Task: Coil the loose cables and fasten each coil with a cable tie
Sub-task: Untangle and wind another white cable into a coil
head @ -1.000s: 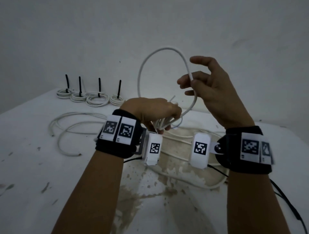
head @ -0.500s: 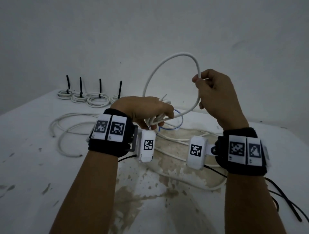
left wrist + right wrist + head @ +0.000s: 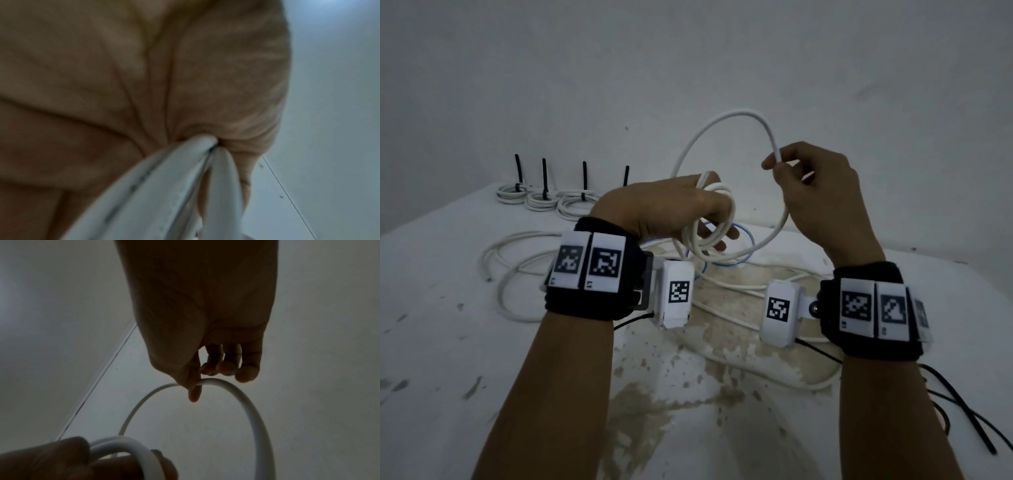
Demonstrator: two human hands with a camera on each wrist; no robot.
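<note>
Already gathered, several turns of the white cable (image 3: pixel 714 219) sit clamped in the left hand (image 3: pixel 671 209), fingers curled around the bundle. If that hold slackens, the springy turns would likely fan apart. To its right, one wide loop arcs up and over to the right hand (image 3: pixel 815 192), which pinches it between thumb and forefinger. Should the pinch slip, this loop could flick away before joining the bundle.
</note>
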